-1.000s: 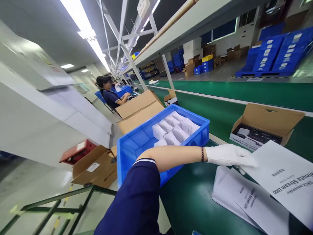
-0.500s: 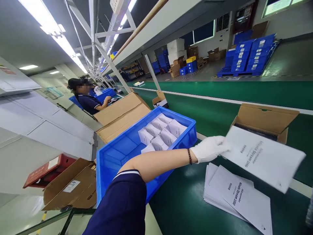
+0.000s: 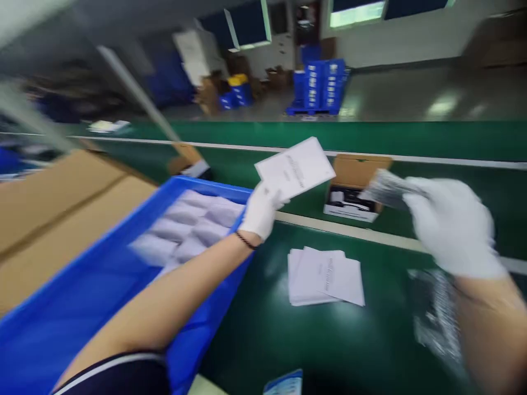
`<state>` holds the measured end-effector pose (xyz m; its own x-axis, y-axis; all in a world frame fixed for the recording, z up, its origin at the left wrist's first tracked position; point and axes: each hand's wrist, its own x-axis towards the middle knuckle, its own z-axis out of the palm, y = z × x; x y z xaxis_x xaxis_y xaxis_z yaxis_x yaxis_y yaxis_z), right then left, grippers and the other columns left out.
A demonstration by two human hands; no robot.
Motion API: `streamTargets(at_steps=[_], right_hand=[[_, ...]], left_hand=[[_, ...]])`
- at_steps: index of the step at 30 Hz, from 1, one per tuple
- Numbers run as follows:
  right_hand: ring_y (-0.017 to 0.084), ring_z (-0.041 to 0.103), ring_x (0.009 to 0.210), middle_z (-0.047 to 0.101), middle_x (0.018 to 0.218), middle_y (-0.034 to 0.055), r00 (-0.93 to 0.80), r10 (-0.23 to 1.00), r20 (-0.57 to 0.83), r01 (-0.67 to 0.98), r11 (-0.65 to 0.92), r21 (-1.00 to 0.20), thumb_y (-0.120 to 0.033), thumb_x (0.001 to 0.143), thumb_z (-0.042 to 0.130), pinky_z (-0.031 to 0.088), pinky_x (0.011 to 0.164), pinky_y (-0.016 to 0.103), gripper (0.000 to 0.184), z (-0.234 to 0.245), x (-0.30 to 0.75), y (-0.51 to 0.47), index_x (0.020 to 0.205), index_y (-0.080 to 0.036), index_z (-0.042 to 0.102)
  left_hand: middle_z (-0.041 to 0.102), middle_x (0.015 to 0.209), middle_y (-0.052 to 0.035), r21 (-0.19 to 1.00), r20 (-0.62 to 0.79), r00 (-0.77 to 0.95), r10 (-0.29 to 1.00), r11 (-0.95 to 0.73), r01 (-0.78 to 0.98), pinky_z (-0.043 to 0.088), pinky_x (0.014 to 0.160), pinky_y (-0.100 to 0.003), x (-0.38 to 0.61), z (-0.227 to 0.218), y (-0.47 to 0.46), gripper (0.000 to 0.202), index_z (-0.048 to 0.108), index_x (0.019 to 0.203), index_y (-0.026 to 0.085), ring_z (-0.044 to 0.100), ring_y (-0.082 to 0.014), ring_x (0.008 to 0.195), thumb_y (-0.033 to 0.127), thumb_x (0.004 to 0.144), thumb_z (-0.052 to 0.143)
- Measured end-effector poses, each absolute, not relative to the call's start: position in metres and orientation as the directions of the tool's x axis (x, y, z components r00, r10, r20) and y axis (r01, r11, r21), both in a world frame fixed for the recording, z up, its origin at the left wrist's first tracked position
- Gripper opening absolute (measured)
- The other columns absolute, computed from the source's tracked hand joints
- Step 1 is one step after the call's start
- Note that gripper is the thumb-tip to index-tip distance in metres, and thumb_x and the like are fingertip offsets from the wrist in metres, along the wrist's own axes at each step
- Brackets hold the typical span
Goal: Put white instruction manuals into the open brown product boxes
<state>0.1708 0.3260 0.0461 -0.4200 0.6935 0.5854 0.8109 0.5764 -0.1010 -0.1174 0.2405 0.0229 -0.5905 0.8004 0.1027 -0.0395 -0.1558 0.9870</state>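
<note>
the left hand, in a thin white glove, is closed on one corner of a booklet, a flat white rectangle of smooth paper with blurred dark print, held tilted above the far edge of the bench. the right hand, gloved too and blurred, is closed on one end of a crinkled, silvery packet; how its fingers sit cannot be told. the packet points toward the carton, a brown cardboard box with raised lid and dark contents, standing on the green belt just past the pale strip at the bench's far edge. more paper lies in a loose stack mid-bench, and a shiny clear bag toward the right edge. along the left edge sits a blue plastic bin of white packs. the bench is smooth, dark green, faintly glossy. behind are stacked blue crates, grey floor and a bright window.
</note>
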Motion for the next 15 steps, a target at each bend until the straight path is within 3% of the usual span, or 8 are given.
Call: streamTargets(at_steps=[1, 4, 6, 10, 12, 15], right_hand=[[0.032, 0.056, 0.100, 0.062, 0.111, 0.0123, -0.416, 0.699, 0.581, 0.842, 0.537, -0.044, -0.026, 0.096, 0.045, 0.048, 0.075, 0.042, 0.028, 0.050, 0.173, 0.333, 0.117, -0.023, 0.064], [0.031, 0.059, 0.091, 0.064, 0.105, 0.0116, -0.557, 0.756, 0.344, 0.828, 0.538, 0.160, -0.022, 0.093, 0.051, 0.046, 0.071, 0.037, 0.027, 0.052, 0.157, 0.372, 0.117, -0.021, 0.063], [0.030, 0.060, 0.089, 0.064, 0.105, 0.0118, -0.541, 0.822, 0.179, 0.841, 0.520, 0.150, -0.020, 0.093, 0.049, 0.046, 0.071, 0.037, 0.028, 0.043, 0.138, 0.399, 0.118, -0.019, 0.062], [0.026, 0.062, 0.086, 0.066, 0.103, 0.0083, -0.481, 0.870, -0.110, 0.874, 0.485, 0.017, -0.020, 0.092, 0.052, 0.048, 0.071, 0.031, 0.026, 0.008, 0.112, 0.432, 0.113, -0.023, 0.067], [0.027, 0.062, 0.087, 0.065, 0.103, 0.0097, -0.467, 0.874, -0.133, 0.881, 0.473, 0.018, -0.023, 0.092, 0.056, 0.049, 0.073, 0.032, 0.022, -0.009, 0.114, 0.440, 0.109, -0.023, 0.071], [0.038, 0.055, 0.101, 0.058, 0.114, 0.0202, -0.399, 0.916, -0.033, 0.913, 0.400, 0.077, -0.031, 0.092, 0.059, 0.048, 0.081, 0.044, 0.033, -0.013, 0.128, 0.441, 0.120, -0.015, 0.066]], left_hand=[[0.064, 0.117, -0.0100, 0.986, 0.136, -0.580, 0.803, -0.164, 0.005, 0.051, 0.065, -0.020, -0.120, 0.022, 0.242, 0.035, 0.056, 0.110, 0.013, 0.065, -0.0130, 0.079, 0.024, 0.077, 0.060], [0.062, 0.122, -0.0084, 0.990, 0.134, -0.533, 0.836, -0.132, 0.042, 0.052, 0.069, -0.022, -0.127, 0.019, 0.247, 0.044, 0.056, 0.119, 0.017, 0.065, -0.0134, 0.082, 0.030, 0.077, 0.062], [0.061, 0.126, -0.0081, 0.993, 0.121, -0.513, 0.850, -0.112, 0.048, 0.053, 0.072, -0.024, -0.128, 0.019, 0.245, 0.048, 0.055, 0.123, 0.018, 0.065, -0.0140, 0.083, 0.033, 0.078, 0.061], [0.060, 0.128, -0.0086, 0.990, 0.131, -0.471, 0.872, -0.094, 0.101, 0.053, 0.073, -0.025, -0.123, 0.022, 0.238, 0.049, 0.056, 0.123, 0.017, 0.065, -0.0174, 0.092, 0.036, 0.078, 0.062], [0.060, 0.127, -0.0097, 0.991, 0.118, -0.430, 0.895, -0.078, 0.110, 0.054, 0.075, -0.026, -0.120, 0.024, 0.236, 0.048, 0.057, 0.122, 0.015, 0.065, -0.0185, 0.094, 0.036, 0.079, 0.062], [0.059, 0.130, -0.0100, 0.997, 0.045, -0.364, 0.930, -0.017, 0.080, 0.055, 0.077, -0.025, -0.115, 0.027, 0.234, 0.045, 0.058, 0.121, 0.015, 0.064, -0.0196, 0.100, 0.032, 0.081, 0.062]])
